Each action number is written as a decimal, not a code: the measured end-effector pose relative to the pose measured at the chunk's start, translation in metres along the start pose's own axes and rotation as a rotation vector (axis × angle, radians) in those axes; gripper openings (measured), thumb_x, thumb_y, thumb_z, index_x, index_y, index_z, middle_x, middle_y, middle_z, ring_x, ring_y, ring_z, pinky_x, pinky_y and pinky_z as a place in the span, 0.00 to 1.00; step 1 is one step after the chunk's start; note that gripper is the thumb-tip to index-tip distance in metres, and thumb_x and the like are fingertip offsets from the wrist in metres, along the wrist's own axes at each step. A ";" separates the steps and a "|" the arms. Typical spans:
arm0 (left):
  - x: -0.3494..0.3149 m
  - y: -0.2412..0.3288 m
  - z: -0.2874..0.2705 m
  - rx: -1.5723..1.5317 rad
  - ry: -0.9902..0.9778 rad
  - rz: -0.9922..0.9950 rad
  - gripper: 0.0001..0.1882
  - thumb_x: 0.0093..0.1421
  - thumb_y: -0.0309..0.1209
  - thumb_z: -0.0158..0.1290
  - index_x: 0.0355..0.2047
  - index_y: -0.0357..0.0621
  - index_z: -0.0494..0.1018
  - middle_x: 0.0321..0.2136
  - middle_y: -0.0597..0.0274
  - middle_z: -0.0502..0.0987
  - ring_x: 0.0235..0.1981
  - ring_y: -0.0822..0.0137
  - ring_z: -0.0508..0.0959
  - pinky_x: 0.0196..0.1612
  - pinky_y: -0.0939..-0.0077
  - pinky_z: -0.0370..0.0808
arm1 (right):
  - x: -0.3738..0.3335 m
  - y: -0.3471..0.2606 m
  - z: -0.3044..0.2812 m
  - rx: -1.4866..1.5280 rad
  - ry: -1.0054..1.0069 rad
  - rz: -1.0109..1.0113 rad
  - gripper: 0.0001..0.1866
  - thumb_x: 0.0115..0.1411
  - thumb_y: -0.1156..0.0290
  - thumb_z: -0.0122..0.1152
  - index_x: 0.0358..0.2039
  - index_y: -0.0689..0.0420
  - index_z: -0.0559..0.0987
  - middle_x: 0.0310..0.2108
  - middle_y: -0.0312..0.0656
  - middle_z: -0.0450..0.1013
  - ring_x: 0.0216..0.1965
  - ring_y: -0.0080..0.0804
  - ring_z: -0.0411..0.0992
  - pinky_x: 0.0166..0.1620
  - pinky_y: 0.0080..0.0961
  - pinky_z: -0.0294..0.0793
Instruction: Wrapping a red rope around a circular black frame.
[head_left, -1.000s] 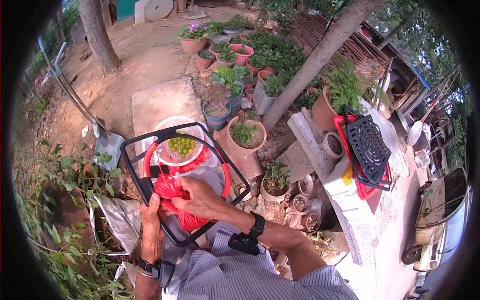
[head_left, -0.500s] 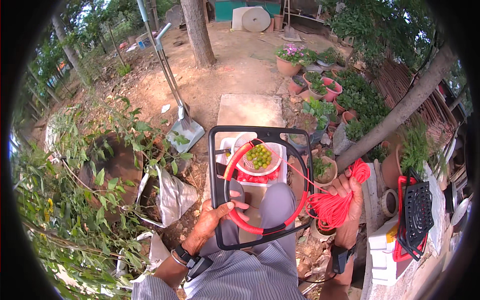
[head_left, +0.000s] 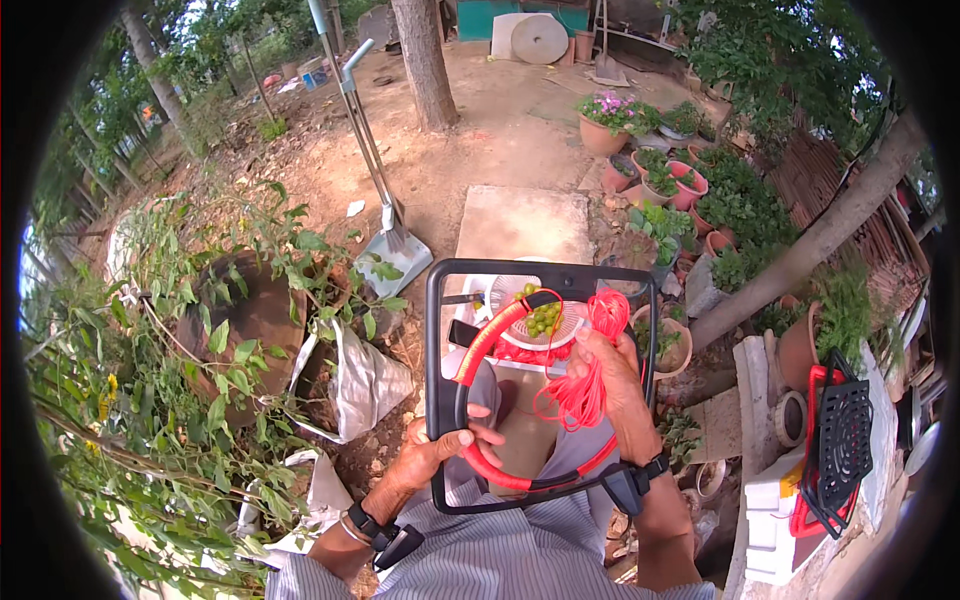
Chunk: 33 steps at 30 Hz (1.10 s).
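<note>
- Gripping the black frame (head_left: 545,268) at its left edge, a little above the lower-left corner, the person's left hand (head_left: 435,452) has its thumb in front, its fingers spread behind.
- Closed around a bundle of red cord (head_left: 578,400), the right hand (head_left: 620,390) is inside the frame's right edge; one clump shows above the fist, near the upper-right corner, and loose loops hang below it.
- The frame is held tilted above the person's grey-clad legs (head_left: 565,455), with the black ring (head_left: 461,410) within its four edges.
- Done, as far as shows: red winding (head_left: 485,352) covers the ring toward the frame's upper-left corner, and more covers its lower part, along the bottom edge.
- Left bare: black stretches on the ring's left side, at its top and low down between two red lengths. The ring's right side is hidden by the hand and cord, so its cover cannot be told.
- A good deal of cord is unwound, so the winding looks only partial.
- Through the frame's upper half shows a white basket (head_left: 570,335) of green fruit (head_left: 543,320).
</note>
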<state>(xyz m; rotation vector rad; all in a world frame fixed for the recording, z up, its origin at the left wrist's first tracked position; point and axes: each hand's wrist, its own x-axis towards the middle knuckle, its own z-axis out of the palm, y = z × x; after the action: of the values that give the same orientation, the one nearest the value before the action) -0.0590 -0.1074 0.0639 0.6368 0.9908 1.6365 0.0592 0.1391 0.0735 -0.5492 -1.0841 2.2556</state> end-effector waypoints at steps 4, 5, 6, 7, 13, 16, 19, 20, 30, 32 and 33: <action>-0.001 -0.004 -0.011 -0.002 0.000 -0.032 0.23 0.64 0.32 0.49 0.55 0.32 0.61 0.41 0.41 0.77 0.38 0.50 0.80 0.44 0.60 0.77 | 0.021 0.014 0.021 0.092 -0.082 0.066 0.08 0.59 0.69 0.58 0.27 0.54 0.69 0.16 0.31 0.61 0.16 0.23 0.65 0.23 0.25 0.70; -0.001 -0.005 -0.013 -0.001 0.001 -0.049 0.23 0.64 0.33 0.50 0.55 0.33 0.62 0.41 0.42 0.77 0.39 0.51 0.80 0.45 0.60 0.77 | 0.025 0.016 0.021 0.125 -0.118 0.076 0.11 0.60 0.68 0.56 0.22 0.54 0.69 0.16 0.31 0.61 0.17 0.23 0.65 0.25 0.25 0.70; -0.001 -0.006 -0.015 -0.005 0.005 -0.048 0.23 0.64 0.33 0.50 0.55 0.33 0.62 0.41 0.42 0.77 0.39 0.51 0.80 0.45 0.60 0.77 | 0.028 0.018 0.023 0.122 -0.119 0.081 0.11 0.60 0.68 0.56 0.22 0.54 0.69 0.16 0.31 0.61 0.17 0.23 0.65 0.25 0.25 0.70; -0.003 -0.007 -0.016 0.014 0.018 -0.067 0.22 0.64 0.33 0.50 0.54 0.33 0.62 0.41 0.43 0.77 0.39 0.51 0.80 0.45 0.61 0.77 | 0.029 0.020 0.028 0.141 -0.096 0.069 0.11 0.60 0.69 0.57 0.22 0.54 0.70 0.16 0.31 0.62 0.17 0.24 0.65 0.25 0.25 0.70; -0.003 -0.009 -0.022 0.031 -0.019 -0.153 0.28 0.63 0.33 0.50 0.60 0.36 0.57 0.43 0.45 0.76 0.43 0.53 0.79 0.49 0.60 0.74 | 0.031 0.029 0.051 0.046 0.049 -0.009 0.10 0.57 0.75 0.59 0.20 0.57 0.73 0.16 0.36 0.67 0.16 0.25 0.67 0.22 0.25 0.69; -0.009 0.000 -0.032 -0.206 -0.112 0.039 0.38 0.62 0.39 0.53 0.65 0.37 0.49 0.55 0.44 0.66 0.56 0.54 0.69 0.58 0.58 0.67 | 0.026 0.028 0.050 0.021 -0.033 0.029 0.04 0.56 0.75 0.61 0.25 0.59 0.77 0.17 0.36 0.71 0.17 0.23 0.69 0.22 0.19 0.70; 0.006 0.038 -0.052 -0.225 -0.014 0.125 0.39 0.63 0.50 0.48 0.64 0.36 0.50 0.58 0.42 0.63 0.58 0.50 0.66 0.60 0.54 0.65 | 0.025 0.022 0.053 -0.062 -0.031 0.000 0.05 0.56 0.75 0.59 0.24 0.60 0.76 0.17 0.37 0.70 0.17 0.25 0.69 0.22 0.21 0.70; 0.015 0.052 -0.053 -0.265 0.092 0.151 0.38 0.63 0.53 0.45 0.62 0.36 0.52 0.56 0.40 0.64 0.57 0.48 0.67 0.59 0.53 0.65 | 0.025 0.020 0.052 -0.114 -0.031 -0.018 0.06 0.56 0.76 0.57 0.23 0.60 0.75 0.17 0.37 0.69 0.17 0.26 0.69 0.23 0.23 0.70; 0.065 0.089 -0.043 -0.201 -0.304 -0.169 0.23 0.67 0.37 0.43 0.51 0.25 0.64 0.44 0.33 0.73 0.44 0.43 0.77 0.48 0.54 0.76 | 0.002 0.002 0.073 -0.322 -0.229 -0.024 0.05 0.56 0.72 0.57 0.27 0.61 0.76 0.17 0.39 0.71 0.19 0.26 0.71 0.26 0.23 0.71; 0.064 0.086 -0.030 -0.095 -0.259 -0.228 0.21 0.67 0.36 0.44 0.53 0.30 0.64 0.44 0.34 0.74 0.45 0.43 0.77 0.48 0.55 0.76 | 0.006 -0.010 0.077 -0.332 -0.213 0.018 0.07 0.55 0.72 0.57 0.23 0.60 0.76 0.16 0.39 0.71 0.19 0.26 0.70 0.26 0.23 0.71; 0.065 0.082 -0.028 -0.162 -0.316 -0.247 0.21 0.66 0.35 0.45 0.53 0.32 0.64 0.43 0.35 0.74 0.45 0.44 0.77 0.49 0.56 0.75 | 0.007 -0.014 0.076 -0.338 -0.232 0.016 0.07 0.55 0.72 0.59 0.22 0.60 0.77 0.16 0.38 0.72 0.18 0.25 0.70 0.25 0.22 0.70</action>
<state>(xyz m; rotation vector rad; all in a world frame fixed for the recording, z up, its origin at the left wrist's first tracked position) -0.1425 -0.0600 0.1146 0.6136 0.6701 1.3331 0.0143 0.1077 0.1286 -0.4355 -1.5999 2.2002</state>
